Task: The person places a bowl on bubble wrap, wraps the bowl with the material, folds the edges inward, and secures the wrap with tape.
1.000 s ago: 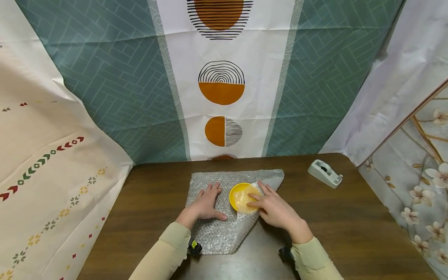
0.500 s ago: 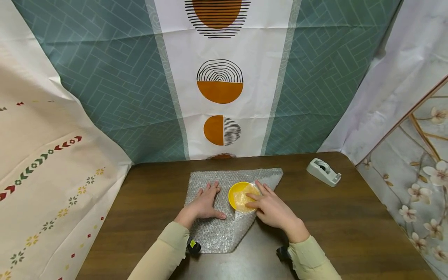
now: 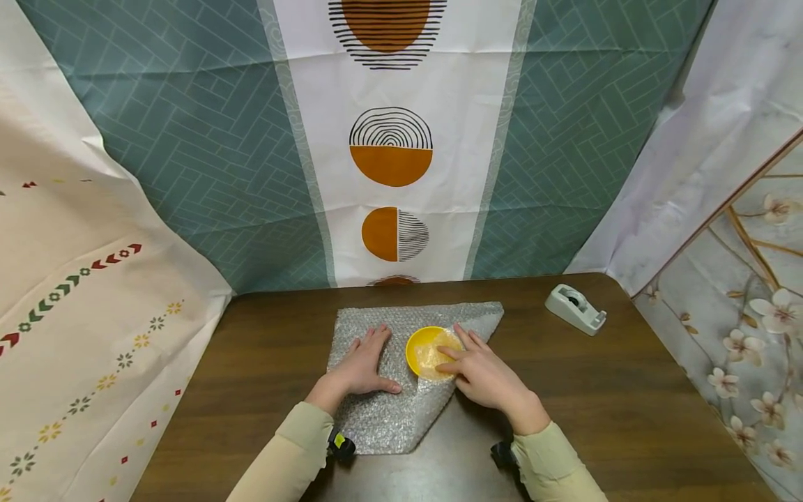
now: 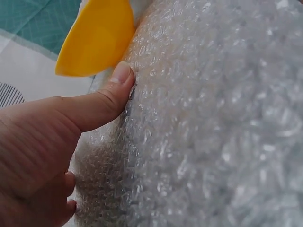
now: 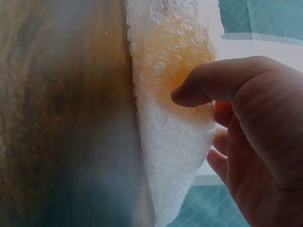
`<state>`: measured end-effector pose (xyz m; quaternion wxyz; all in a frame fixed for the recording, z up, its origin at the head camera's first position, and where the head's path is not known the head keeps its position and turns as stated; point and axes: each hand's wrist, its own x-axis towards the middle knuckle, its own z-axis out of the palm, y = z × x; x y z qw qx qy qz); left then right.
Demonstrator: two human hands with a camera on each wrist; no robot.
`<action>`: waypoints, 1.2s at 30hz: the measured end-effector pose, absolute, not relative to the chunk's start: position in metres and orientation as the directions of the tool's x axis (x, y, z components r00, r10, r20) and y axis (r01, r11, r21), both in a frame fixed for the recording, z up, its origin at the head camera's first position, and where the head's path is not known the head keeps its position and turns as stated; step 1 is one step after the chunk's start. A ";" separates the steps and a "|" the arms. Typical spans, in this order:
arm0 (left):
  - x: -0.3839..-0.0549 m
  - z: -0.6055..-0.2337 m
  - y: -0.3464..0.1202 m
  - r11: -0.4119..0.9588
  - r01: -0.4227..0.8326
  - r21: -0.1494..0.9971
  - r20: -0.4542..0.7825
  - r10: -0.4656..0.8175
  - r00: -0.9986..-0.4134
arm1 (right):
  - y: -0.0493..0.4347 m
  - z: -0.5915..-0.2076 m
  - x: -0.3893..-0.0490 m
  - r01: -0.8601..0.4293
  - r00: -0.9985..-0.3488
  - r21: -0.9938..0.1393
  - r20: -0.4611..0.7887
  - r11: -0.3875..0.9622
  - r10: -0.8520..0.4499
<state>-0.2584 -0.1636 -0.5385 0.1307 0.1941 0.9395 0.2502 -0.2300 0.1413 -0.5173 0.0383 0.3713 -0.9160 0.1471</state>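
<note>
A yellow bowl (image 3: 413, 346) stands on a sheet of bubble wrap (image 3: 379, 425), its right part covered by a folded-over flap (image 5: 173, 137). Through the flap the yellow shows blurred in the right wrist view. My left hand (image 3: 362, 367) rests on the sheet left of the bowl, fingers spread and thumb pointing right. In the left wrist view that thumb (image 4: 102, 106) lies on the wrap just below the bowl (image 4: 99, 42). My right hand (image 3: 492, 378) presses the flap onto the bowl's right side, with extended fingers over it and the thumb against the wrap.
A white tape dispenser (image 3: 576, 309) stands at the back right of the brown wooden table (image 3: 602, 404). Behind the table hangs a green and white patterned cloth (image 3: 564, 139), with a cream cloth (image 3: 94, 314) on the left and a floral one (image 3: 740, 362) on the right.
Everything has shifted slightly left in the head view, as the camera turned a little. Both hands keep their places on the wrap, and the flap still lies over the bowl.
</note>
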 end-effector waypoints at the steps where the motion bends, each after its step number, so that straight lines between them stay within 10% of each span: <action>1: -0.258 -0.539 -0.164 0.798 0.307 0.519 -0.140 0.433 -0.890 | 0.141 -0.517 -0.230 -0.691 -0.721 -0.239 0.176 0.682 -0.670; 15: -0.256 -0.530 -0.172 0.718 0.409 0.563 0.061 0.458 -0.887 | 0.140 -0.518 -0.230 -0.688 -0.724 -0.246 0.158 0.683 -0.672; 21: -0.249 -0.518 -0.146 0.704 0.643 0.303 0.292 0.574 -0.765 | 0.141 -0.517 -0.231 -0.688 -0.724 -0.243 0.159 0.684 -0.671; 27: -0.246 -0.520 -0.125 0.645 0.762 0.056 0.193 0.742 -0.642 | 0.141 -0.516 -0.230 -0.685 -0.727 -0.235 0.159 0.689 -0.668; 36: -0.245 -0.522 -0.120 0.638 0.767 -0.061 0.113 0.768 -0.630 | 0.140 -0.514 -0.229 -0.695 -0.718 -0.213 0.158 0.687 -0.678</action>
